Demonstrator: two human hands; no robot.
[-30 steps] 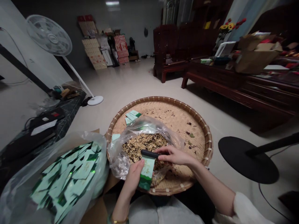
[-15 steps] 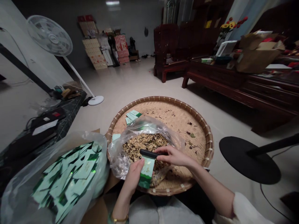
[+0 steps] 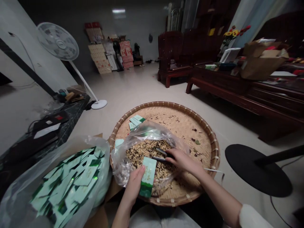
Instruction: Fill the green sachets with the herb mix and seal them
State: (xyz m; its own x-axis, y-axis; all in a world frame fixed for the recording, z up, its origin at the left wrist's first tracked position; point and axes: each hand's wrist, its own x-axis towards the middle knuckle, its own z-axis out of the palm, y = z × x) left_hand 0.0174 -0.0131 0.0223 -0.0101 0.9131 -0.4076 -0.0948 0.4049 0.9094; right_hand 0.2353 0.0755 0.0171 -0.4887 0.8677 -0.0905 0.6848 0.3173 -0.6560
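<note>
My left hand [image 3: 136,180] is closed on a green sachet [image 3: 147,177], held upright with its dark green end down. In my right hand [image 3: 181,160] is a black hand-held bag sealer [image 3: 161,155], its two jaws spread apart just right of the sachet's top edge and not touching it. Below both hands lies a clear plastic bag [image 3: 121,158], open and full of a pale and dark dried mix [image 3: 140,151]. The bag rests in a round woven bamboo tray [image 3: 180,110].
Left of the tray, a large clear bag [image 3: 105,148] holds many green sachets [image 3: 68,177]. More sachets [image 3: 136,121] lie at the tray's far left. A white fan [image 3: 98,104], a black round stand base [image 3: 257,171] and a dark wooden table [image 3: 237,85] stand around it.
My right hand has moved the sealer right, off the sachet's top edge, and its jaws have come apart. My left hand still holds the sachet, slightly lower in view.
</note>
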